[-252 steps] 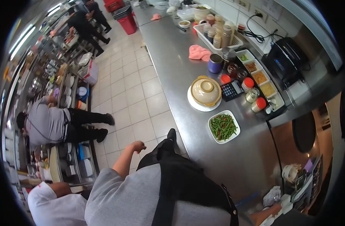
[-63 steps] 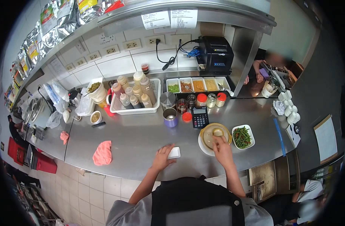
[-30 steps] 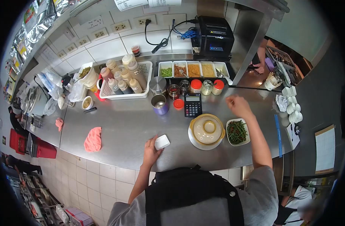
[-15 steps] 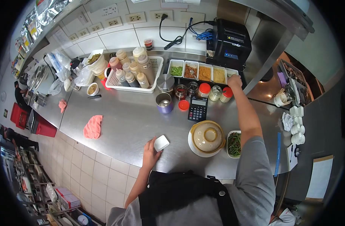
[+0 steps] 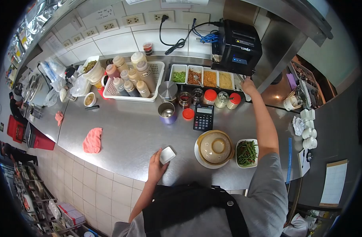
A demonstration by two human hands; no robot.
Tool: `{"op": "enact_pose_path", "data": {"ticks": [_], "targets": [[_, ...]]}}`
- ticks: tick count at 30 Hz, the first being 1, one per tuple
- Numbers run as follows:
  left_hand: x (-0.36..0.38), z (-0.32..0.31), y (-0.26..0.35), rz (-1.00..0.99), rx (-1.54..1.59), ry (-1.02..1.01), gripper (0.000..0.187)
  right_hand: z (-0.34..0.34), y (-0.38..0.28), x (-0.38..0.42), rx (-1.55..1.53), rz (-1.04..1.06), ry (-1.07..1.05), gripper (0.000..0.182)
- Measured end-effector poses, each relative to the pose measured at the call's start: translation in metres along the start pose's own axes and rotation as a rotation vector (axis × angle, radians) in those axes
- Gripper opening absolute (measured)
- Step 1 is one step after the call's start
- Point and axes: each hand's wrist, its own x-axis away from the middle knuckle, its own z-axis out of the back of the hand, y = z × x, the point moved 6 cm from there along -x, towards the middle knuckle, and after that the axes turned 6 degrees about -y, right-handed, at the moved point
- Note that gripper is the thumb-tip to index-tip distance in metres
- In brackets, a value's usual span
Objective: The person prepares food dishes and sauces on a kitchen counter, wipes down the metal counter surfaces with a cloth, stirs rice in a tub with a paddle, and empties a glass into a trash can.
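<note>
My left hand point(image 5: 156, 166) grips the edge of a small white dish point(image 5: 168, 155) near the counter's front edge. At the far right end of the row of white condiment tubs, my right hand point(image 5: 248, 85) is closed over the last tub. Something thin and pale shows at its fingertips, too small to name. Left of that hand the tubs hold yellow chopped garnish point(image 5: 225, 80), orange-brown crumbs point(image 5: 210, 79), a red-brown mix point(image 5: 194, 76) and chopped greens point(image 5: 179, 76). Between my arms sit a lidded clay pot point(image 5: 217, 147) on a white plate and a bowl of green beans point(image 5: 247, 153).
Behind the calculator point(image 5: 203, 117) stand red-lidded jars point(image 5: 209, 96) and a purple metal cup point(image 5: 167, 112). A white basket of squeeze bottles point(image 5: 135, 79) is at the back left. A pink cloth point(image 5: 92, 140) lies on the left. A black printer point(image 5: 240, 47) stands at the back right.
My right hand has shifted slightly at the last tub, and a thin pale item now shows by its fingers. My right arm uncovers more of the green beans. The camera view has shifted slightly.
</note>
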Motion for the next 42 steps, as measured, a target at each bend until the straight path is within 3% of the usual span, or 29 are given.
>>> {"op": "enact_pose_path", "data": {"ticks": [5,7,8,18,24,33,36,42], "targets": [[-0.010,-0.002,0.002,-0.013,-0.013,-0.003,0.084,0.012,-0.025,0.034,0.016,-0.073,0.042,0.044],[-0.015,-0.003,0.000,0.004,-0.006,-0.014,0.085,0.019,-0.045,0.048,0.117,-0.089,-0.044,0.042],[-0.016,-0.004,-0.001,0.023,-0.001,-0.022,0.085,0.008,-0.038,0.038,0.168,-0.071,-0.016,0.035],[-0.013,0.000,0.007,0.038,-0.009,0.020,0.086,-0.006,-0.050,0.009,0.173,-0.129,-0.003,0.040],[-0.018,-0.003,0.000,0.037,0.057,0.040,0.089,0.000,-0.034,0.003,0.101,-0.180,-0.025,0.033],[-0.049,0.002,0.030,-0.022,0.159,0.027,0.091,0.024,-0.031,0.038,-0.165,-0.048,0.019,0.033],[-0.078,0.005,0.051,-0.102,0.187,0.032,0.095,0.022,-0.033,0.051,-0.059,0.027,0.103,0.033],[-0.154,0.014,0.113,-0.265,0.363,-0.064,0.105,0.057,-0.066,0.098,-0.195,0.282,0.206,0.032]]}}
